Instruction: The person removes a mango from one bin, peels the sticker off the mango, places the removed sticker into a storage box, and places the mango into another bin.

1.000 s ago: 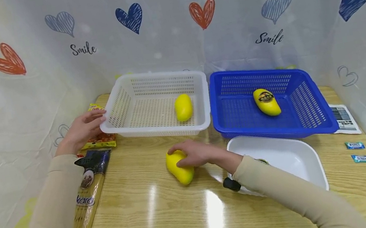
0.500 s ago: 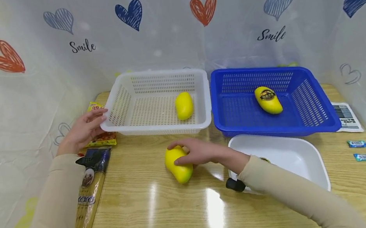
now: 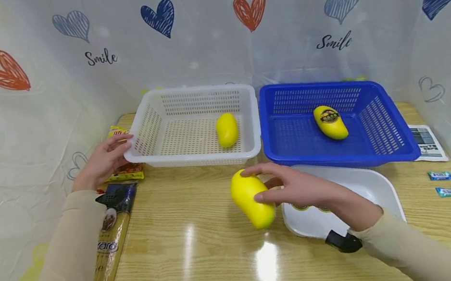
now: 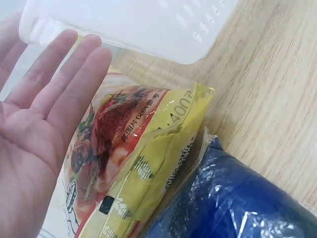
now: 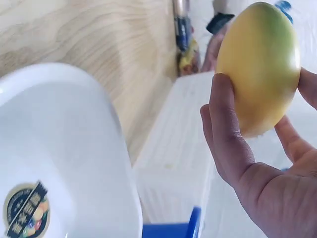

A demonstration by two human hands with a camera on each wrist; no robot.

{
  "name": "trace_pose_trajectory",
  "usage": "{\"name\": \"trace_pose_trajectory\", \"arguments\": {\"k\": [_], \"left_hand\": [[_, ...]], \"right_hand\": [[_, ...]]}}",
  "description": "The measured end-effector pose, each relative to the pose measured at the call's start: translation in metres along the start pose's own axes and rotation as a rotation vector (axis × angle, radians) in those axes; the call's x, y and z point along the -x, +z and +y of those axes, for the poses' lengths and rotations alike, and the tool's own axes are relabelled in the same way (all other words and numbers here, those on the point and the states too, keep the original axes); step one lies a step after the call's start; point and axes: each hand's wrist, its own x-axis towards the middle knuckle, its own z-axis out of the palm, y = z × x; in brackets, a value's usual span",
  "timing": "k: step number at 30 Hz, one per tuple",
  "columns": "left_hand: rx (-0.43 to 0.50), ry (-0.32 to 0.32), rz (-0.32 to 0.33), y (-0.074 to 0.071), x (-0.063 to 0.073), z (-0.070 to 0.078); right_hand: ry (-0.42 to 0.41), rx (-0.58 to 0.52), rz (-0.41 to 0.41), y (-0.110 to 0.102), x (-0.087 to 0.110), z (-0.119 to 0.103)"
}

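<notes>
Nearest, beneath everything, a glossy wood-grain table (image 3: pixel 157 272), streaked with two bright reflections. Along its left side, a long clear-and-blue pack (image 3: pixel 112 245) lying at a slant. Further in, above the wood, gripped between the thumb and curled fingers of the right hand (image 3: pixel 291 186): a yellow mango (image 3: pixel 249 200), greenish at one end. Behind that wrist, a white tray (image 3: pixel 372 186) with a round label (image 5: pixel 27 210) inside. To the right, two small blue wrappers (image 3: pixel 440 175). At left, straight-fingered beside the near-left corner of a white basket (image 3: pixel 193 159), the left hand (image 3: pixel 106 159), over a yellow-and-red food bag (image 3: pixel 125 175). Beyond, one mango (image 3: pixel 227 130) in the white basket, another (image 3: pixel 331 122), labelled, in a blue basket (image 3: pixel 295 137); at the latter's right, a printed sheet (image 3: pixel 429 144). Farthest, a pale, creased curtain (image 3: pixel 203 51) with hearts and "Smile".

Compared with half a second ago, for the gripped mango: lifted and carried rightward, nearer the tray. For the left hand and both baskets: much as before.
</notes>
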Motion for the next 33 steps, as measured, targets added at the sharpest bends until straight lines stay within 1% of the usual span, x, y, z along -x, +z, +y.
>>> {"name": "trace_pose_trajectory", "arguments": {"k": [2,4,8,11,15,18,21,24,29,33], "left_hand": [[0.011,0.001,0.007,-0.001,-0.002,-0.002],[0.034,0.000,0.011,-0.001,-0.002,-0.004],[0.059,0.002,0.024,0.001,-0.003,-0.006],[0.057,0.005,0.032,0.001,-0.003,-0.006],[0.051,-0.006,0.025,0.005,0.003,0.003],[0.042,-0.009,0.023,0.007,0.005,0.007],[0.031,0.002,0.036,0.004,0.001,0.001],[0.028,0.015,0.044,0.002,-0.002,-0.004],[0.033,0.022,0.042,0.002,-0.003,-0.005],[0.038,0.016,0.042,0.002,-0.003,-0.003]], "right_hand": [[0.001,0.031,0.053,-0.006,0.010,0.000],[-0.011,0.033,0.096,-0.013,0.018,0.001],[-0.035,-0.013,0.188,-0.025,0.029,0.002],[-0.048,-0.033,0.257,-0.033,0.034,0.002],[-0.042,-0.026,0.331,-0.042,0.036,-0.001],[-0.044,-0.012,0.377,-0.050,0.032,-0.006],[-0.068,-0.007,0.417,-0.057,0.021,-0.011],[-0.085,-0.004,0.448,-0.063,0.003,-0.018],[-0.084,0.015,0.475,-0.072,-0.036,-0.034],[-0.073,0.018,0.482,-0.077,-0.073,-0.046]]}}
